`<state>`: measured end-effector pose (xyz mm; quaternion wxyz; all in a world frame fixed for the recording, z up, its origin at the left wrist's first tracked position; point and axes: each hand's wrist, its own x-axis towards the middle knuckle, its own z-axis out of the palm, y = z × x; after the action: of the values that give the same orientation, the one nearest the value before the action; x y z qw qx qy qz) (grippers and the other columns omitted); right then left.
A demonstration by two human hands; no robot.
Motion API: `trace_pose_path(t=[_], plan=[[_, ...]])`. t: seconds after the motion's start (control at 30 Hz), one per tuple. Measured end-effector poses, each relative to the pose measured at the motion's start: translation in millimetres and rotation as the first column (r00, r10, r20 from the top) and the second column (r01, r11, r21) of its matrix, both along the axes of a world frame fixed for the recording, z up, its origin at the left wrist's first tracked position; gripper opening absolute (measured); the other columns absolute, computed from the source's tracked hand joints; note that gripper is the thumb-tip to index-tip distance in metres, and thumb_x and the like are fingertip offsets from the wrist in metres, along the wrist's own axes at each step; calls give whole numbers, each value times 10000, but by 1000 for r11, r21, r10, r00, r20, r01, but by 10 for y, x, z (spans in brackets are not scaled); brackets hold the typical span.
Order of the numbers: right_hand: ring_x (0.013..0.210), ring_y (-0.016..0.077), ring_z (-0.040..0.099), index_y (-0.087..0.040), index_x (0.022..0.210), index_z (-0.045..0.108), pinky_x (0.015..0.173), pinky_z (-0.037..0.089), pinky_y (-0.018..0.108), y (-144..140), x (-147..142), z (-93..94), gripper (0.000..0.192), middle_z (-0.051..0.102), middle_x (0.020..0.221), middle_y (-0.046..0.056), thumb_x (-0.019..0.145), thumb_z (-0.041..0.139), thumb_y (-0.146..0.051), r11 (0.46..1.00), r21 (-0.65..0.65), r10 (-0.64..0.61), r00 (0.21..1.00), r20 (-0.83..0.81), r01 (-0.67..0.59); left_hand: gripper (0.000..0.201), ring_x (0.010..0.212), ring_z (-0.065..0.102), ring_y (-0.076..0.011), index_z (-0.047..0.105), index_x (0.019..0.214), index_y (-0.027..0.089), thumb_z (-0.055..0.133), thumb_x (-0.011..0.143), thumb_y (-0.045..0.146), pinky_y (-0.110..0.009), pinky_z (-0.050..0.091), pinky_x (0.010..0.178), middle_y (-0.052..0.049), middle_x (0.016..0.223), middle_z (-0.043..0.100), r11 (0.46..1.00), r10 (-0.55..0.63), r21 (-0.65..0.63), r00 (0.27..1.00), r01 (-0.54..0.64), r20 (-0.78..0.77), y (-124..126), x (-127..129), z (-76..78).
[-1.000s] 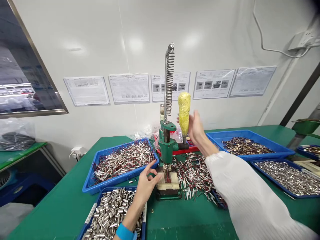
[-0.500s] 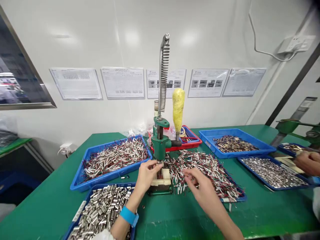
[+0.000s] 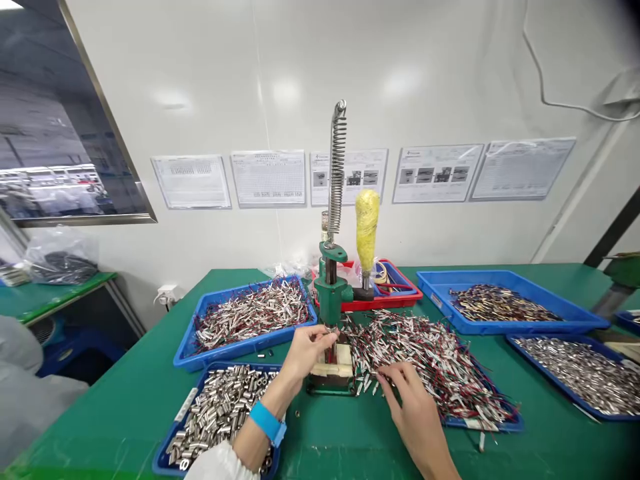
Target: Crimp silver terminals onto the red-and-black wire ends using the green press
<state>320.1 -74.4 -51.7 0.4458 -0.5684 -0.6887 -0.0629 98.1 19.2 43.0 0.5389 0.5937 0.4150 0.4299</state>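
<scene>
A green hand press [image 3: 331, 293] with a coil spring [image 3: 337, 173] and a yellow-wrapped handle [image 3: 367, 227] stands upright before me. My left hand [image 3: 307, 353], with a blue wristband [image 3: 267, 423], is pinched closed just under the press's ram, above its pale block [image 3: 344, 355]. What it holds there is too small to name. My right hand [image 3: 413, 403] is at the near left edge of a heap of small white parts with red and black wires [image 3: 415, 353]. Its thumb and forefinger are pinched together; anything between them is hidden.
Metal sleeves fill a blue tray [image 3: 163, 460] at near left. Behind it, another blue tray [image 3: 190, 362] holds wired parts. A red tray [image 3: 400, 302] sits behind the press. At right are a blue tray [image 3: 430, 287] of thin parts and a tray of silvery pieces [image 3: 580, 373].
The view has swung left, so everything appears farther right, and a co-worker's hand at right has left it. My right hand is slightly lower by the heap. My left hand stays at the press.
</scene>
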Motion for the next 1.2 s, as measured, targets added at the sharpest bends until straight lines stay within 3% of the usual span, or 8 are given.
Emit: trace_pose_path(t=[0.17, 0.53, 0.6, 0.73, 0.83, 1.0, 1.1, 1.2], plan=[[877, 210, 656, -271, 1029, 616, 758, 522, 325, -20, 32, 46, 134, 649, 1010, 57, 1017, 517, -361, 999, 18, -37, 988, -149, 40, 620, 513, 223, -78, 734, 1071, 164, 727, 771, 706, -262, 122, 538, 94, 548, 345, 951, -127, -257, 975, 172, 183, -270, -121, 34], [584, 126, 509, -246, 1006, 615, 600, 477, 249, -35, 57, 2, 286, 567, 764, -13, 1012, 477, -497, 993, 21, -107, 977, -184, 112, 499, 497, 275, -29, 698, 810, 123, 849, 727, 591, -192, 173, 493, 66, 575, 417, 897, -154, -314, 887, 310, 436, -813, -258, 612], [584, 120, 507, -243, 1006, 613, 600, 478, 239, -38, 57, 4, 311, 567, 770, -13, 1017, 463, -515, 992, 10, -120, 976, -182, 124, 417, 490, 301, -19, 698, 825, 118, 837, 787, 509, -156, 213, 474, 67, 577, 437, 916, -69, -310, 859, 256, 507, -781, -302, 643], [570, 115, 507, -241, 1004, 621, 592, 484, 232, -28, 74, -22, 350, 580, 774, -11, 1012, 463, -553, 991, 11, -130, 975, -180, 134, 217, 678, 552, -67, 703, 1056, 179, 658, 974, 375, -127, 390, 501, -42, 919, 666, 889, 372, -455, 671, -59, 641, -552, -549, 447], [527, 106, 509, -238, 996, 637, 564, 485, 223, -9, 100, -62, 396, 576, 727, -23, 1003, 464, -593, 991, 30, -120, 975, -186, 128, 188, 637, 553, -57, 700, 1125, 195, 626, 988, 301, -141, 401, 474, -49, 1034, 674, 785, 563, -581, 641, -216, 522, -412, -837, 155], [503, 115, 545, -237, 982, 670, 523, 474, 214, -15, 128, -110, 496, 571, 637, -35, 958, 476, -693, 987, -59, -157, 966, -204, 148, 301, 613, 555, -80, 720, 1097, 213, 752, 841, 368, -172, 382, 512, 8, 857, 657, 886, 453, -226, 857, -404, 245, -363, -1243, -81], [492, 118, 544, -241, 935, 674, 511, 463, 218, -41, 130, -99, 528, 578, 618, -32, 931, 485, -735, 983, -108, -169, 963, -211, 148, 200, 720, 631, -161, 746, 956, 206, 634, 892, 359, -249, 465, 655, -19, 844, 718, 961, 258, 156, 938, -227, -231, -357, -1377, -30], [473, 120, 514, -246, 889, 671, 487, 438, 229, -56, 117, -62, 544, 578, 610, -28, 927, 472, -750, 985, -107, -159, 964, -215, 139, 200, 950, 674, -229, 762, 929, 232, 567, 893, 208, -315, 464, 852, -43, 988, 762, 943, 193, 328, 730, 46, -656, -358, -1433, -33]])
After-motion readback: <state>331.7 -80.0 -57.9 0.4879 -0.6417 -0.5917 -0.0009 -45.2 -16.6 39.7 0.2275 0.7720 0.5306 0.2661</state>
